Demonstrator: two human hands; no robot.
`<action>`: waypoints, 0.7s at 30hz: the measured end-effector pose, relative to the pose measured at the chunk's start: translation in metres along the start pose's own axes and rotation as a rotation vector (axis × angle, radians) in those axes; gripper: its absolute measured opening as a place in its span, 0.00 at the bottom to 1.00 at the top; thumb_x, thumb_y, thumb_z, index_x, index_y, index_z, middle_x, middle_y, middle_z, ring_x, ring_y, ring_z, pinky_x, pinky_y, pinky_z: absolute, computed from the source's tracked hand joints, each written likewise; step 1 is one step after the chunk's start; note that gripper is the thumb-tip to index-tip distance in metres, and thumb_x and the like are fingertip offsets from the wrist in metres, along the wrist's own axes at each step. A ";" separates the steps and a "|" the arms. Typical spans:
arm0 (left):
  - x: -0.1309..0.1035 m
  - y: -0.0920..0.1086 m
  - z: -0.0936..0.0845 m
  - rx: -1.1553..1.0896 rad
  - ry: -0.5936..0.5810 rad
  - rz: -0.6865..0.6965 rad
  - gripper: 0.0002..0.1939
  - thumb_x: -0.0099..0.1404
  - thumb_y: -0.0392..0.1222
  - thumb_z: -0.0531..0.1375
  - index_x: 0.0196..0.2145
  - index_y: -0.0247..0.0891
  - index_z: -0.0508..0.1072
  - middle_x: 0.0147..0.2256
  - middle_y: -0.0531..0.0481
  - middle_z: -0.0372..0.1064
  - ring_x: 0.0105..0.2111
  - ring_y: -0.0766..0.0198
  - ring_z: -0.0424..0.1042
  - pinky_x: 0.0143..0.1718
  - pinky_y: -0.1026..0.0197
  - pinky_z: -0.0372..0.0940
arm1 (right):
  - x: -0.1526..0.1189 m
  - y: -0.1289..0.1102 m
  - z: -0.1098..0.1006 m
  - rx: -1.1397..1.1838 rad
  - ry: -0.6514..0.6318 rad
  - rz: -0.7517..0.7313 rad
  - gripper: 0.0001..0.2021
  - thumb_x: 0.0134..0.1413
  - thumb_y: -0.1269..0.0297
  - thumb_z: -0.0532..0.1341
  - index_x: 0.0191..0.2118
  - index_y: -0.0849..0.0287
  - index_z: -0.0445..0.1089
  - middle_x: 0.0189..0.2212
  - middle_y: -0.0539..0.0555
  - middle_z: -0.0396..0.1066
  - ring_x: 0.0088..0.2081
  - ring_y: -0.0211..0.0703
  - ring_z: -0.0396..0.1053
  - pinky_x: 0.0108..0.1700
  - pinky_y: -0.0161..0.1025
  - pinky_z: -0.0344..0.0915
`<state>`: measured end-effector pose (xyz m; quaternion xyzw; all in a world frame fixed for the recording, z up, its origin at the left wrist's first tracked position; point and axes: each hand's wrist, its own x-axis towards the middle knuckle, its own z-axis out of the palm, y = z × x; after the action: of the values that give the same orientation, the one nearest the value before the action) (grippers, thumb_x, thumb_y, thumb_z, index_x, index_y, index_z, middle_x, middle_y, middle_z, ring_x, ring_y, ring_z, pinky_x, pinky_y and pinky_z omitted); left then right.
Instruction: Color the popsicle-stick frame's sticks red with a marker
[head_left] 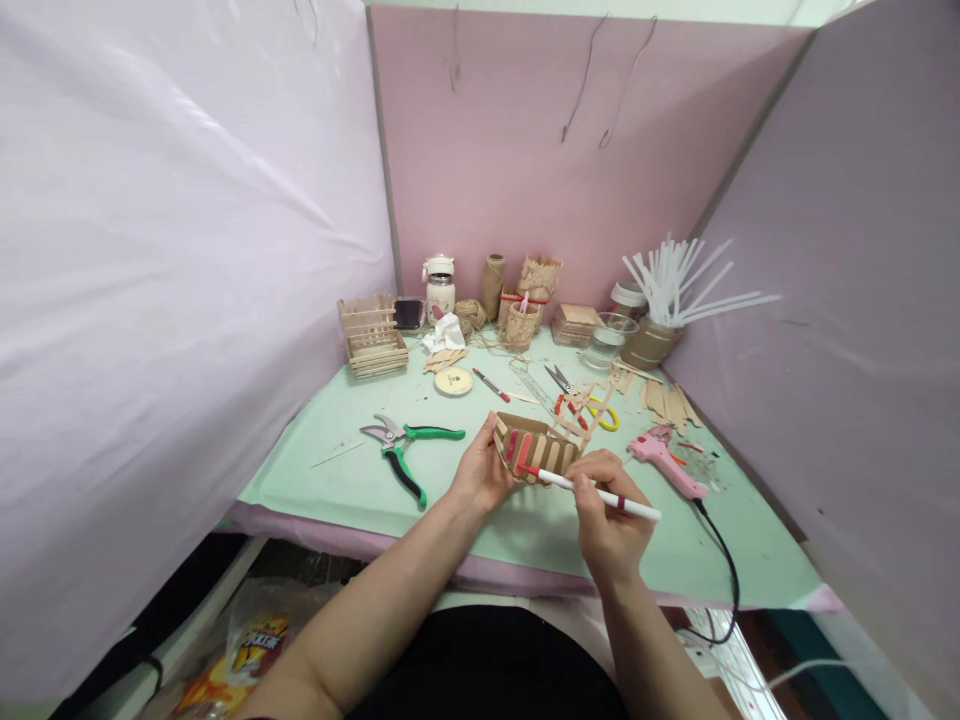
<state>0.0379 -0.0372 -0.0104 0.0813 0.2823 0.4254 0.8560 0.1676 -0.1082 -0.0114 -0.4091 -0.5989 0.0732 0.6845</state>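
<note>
My left hand (482,468) is closed on the left end of a small cardboard box (551,455) with craft sticks along its side. Two of the sticks at its left are coloured, one dark pink and one coral red; the others are bare wood. In my right hand (613,520) is a white marker (592,491), its red tip touching the coral stick. A light stick frame (585,415) rises at the box's right end. Green-handled pruning shears (405,433) lie open on the table to the left of my left hand.
A pink glue gun (667,462) with a black cord lies right. Behind are scissors (602,411), a ruler (531,382), a pen (491,385), a round lid (453,381) and loose craft sticks (667,402). Farther back stand a stick basket (375,352), twine (493,285) and white glue sticks (671,285).
</note>
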 end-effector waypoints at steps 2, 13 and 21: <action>-0.001 0.000 0.001 0.015 0.023 0.024 0.25 0.74 0.56 0.51 0.52 0.32 0.75 0.34 0.42 0.80 0.31 0.56 0.79 0.40 0.54 0.72 | 0.000 0.000 0.000 0.003 0.004 -0.004 0.10 0.60 0.68 0.60 0.27 0.56 0.68 0.23 0.47 0.71 0.26 0.39 0.66 0.37 0.43 0.61; 0.000 -0.001 0.000 0.034 0.002 0.037 0.27 0.75 0.55 0.50 0.50 0.27 0.75 0.34 0.40 0.80 0.33 0.55 0.80 0.40 0.53 0.73 | 0.000 0.001 0.003 -0.036 0.140 0.035 0.05 0.60 0.67 0.62 0.33 0.55 0.74 0.28 0.50 0.74 0.32 0.43 0.70 0.36 0.42 0.66; -0.001 0.000 0.000 0.002 0.029 0.017 0.25 0.74 0.55 0.53 0.52 0.29 0.74 0.32 0.41 0.80 0.31 0.56 0.80 0.39 0.55 0.74 | 0.000 0.000 0.001 -0.026 0.089 0.023 0.08 0.60 0.65 0.61 0.29 0.56 0.71 0.24 0.48 0.72 0.28 0.41 0.68 0.36 0.43 0.64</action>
<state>0.0378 -0.0376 -0.0098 0.0781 0.2943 0.4335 0.8482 0.1666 -0.1071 -0.0114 -0.4275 -0.5640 0.0551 0.7044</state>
